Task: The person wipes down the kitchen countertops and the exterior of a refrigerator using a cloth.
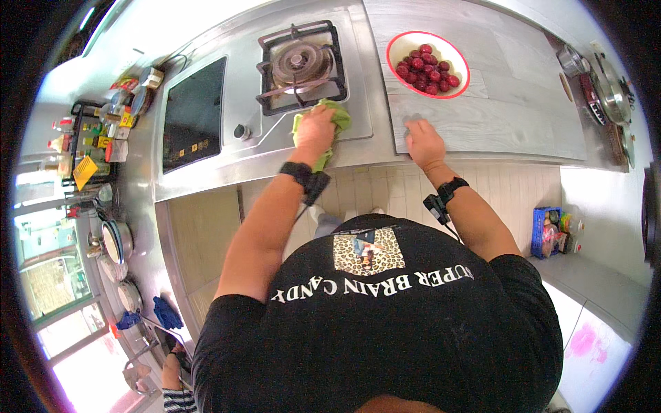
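My left hand [316, 131] presses a crumpled green cloth [338, 114] onto the steel gas hob [248, 77], just in front of the burner grate [262, 106]. The cloth's lower end hangs near the counter's front edge. On the grey wood-look board [516, 88] at the right rests my right hand [426, 142], fingers bent down near the board's front left corner. Nothing shows clearly in it, and its fingertips are partly hidden. Beyond that hand stands a white bowl with a red rim [458, 62], holding several dark red round fruits [428, 69].
Left of the burner are a control knob [241, 132] and a black glass cooktop panel [193, 118]. A spice rack [85, 139] and pans [116, 242] line the left counter. Pots [612, 95] stand far right. Another person's arm [172, 369] reaches toward the sink at lower left.
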Action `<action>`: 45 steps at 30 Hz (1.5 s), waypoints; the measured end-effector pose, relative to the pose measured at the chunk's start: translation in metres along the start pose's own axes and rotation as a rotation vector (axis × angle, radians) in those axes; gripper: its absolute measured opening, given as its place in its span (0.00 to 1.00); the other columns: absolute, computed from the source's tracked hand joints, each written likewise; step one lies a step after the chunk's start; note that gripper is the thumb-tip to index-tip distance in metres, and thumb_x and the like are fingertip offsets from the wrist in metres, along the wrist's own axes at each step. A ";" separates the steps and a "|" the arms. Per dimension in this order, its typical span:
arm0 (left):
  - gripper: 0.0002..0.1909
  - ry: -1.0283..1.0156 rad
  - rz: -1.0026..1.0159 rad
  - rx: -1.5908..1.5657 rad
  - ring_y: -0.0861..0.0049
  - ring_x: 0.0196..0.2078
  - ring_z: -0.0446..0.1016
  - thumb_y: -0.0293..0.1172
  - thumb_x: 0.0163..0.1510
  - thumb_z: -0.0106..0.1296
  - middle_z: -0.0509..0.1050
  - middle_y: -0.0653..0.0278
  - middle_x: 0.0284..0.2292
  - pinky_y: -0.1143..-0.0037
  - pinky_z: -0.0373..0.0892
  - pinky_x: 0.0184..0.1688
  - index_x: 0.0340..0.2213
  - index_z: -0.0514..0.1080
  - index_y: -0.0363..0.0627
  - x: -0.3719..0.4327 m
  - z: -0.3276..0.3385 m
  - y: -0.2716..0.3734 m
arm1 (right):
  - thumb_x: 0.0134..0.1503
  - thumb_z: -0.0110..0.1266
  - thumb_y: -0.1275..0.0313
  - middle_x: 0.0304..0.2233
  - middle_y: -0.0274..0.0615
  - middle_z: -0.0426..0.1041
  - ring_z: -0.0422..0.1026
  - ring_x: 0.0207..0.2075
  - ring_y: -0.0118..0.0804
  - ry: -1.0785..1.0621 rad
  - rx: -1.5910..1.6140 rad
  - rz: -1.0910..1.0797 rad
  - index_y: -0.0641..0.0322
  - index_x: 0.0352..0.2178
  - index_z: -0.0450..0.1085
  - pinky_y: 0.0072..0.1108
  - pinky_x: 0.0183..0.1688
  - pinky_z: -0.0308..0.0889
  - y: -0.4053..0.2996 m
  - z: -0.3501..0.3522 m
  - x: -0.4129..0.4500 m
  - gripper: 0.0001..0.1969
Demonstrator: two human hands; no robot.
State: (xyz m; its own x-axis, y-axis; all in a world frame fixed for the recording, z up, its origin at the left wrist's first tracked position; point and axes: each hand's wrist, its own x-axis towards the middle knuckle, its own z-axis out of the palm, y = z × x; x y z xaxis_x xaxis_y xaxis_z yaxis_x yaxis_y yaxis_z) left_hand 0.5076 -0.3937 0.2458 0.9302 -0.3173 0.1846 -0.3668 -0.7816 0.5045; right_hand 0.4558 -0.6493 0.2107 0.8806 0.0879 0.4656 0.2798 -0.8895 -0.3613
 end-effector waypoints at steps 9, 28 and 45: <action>0.16 -0.564 0.298 -0.114 0.65 0.39 0.62 0.21 0.35 0.39 0.66 0.60 0.34 0.74 0.59 0.42 0.31 0.65 0.46 -0.020 0.036 0.065 | 0.35 0.44 0.74 0.21 0.39 0.59 0.63 0.24 0.40 0.011 0.022 -0.004 0.55 0.26 0.62 0.26 0.25 0.62 -0.005 0.001 -0.002 0.10; 0.07 -0.253 0.537 0.499 0.69 0.30 0.64 0.31 0.36 0.44 0.66 0.67 0.26 0.71 0.62 0.31 0.24 0.65 0.50 -0.001 0.037 0.070 | 0.35 0.44 0.73 0.21 0.39 0.59 0.63 0.24 0.40 0.168 -0.006 -0.127 0.57 0.23 0.61 0.26 0.22 0.61 -0.003 0.009 0.004 0.08; 0.13 -0.845 -0.261 -0.743 0.81 0.30 0.66 0.22 0.37 0.47 0.67 0.67 0.24 0.82 0.62 0.31 0.30 0.62 0.36 -0.043 -0.062 -0.015 | 0.42 0.44 0.69 0.32 0.42 0.65 0.64 0.35 0.38 -0.623 0.487 0.119 0.58 0.33 0.62 0.25 0.35 0.60 -0.045 -0.015 0.008 0.13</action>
State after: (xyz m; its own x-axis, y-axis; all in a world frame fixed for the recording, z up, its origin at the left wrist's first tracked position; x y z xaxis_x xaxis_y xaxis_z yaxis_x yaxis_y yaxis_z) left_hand 0.4743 -0.3352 0.2828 0.5661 -0.6701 -0.4802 0.1960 -0.4564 0.8679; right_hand 0.4444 -0.6155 0.2422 0.9265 0.3670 -0.0834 0.1795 -0.6257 -0.7591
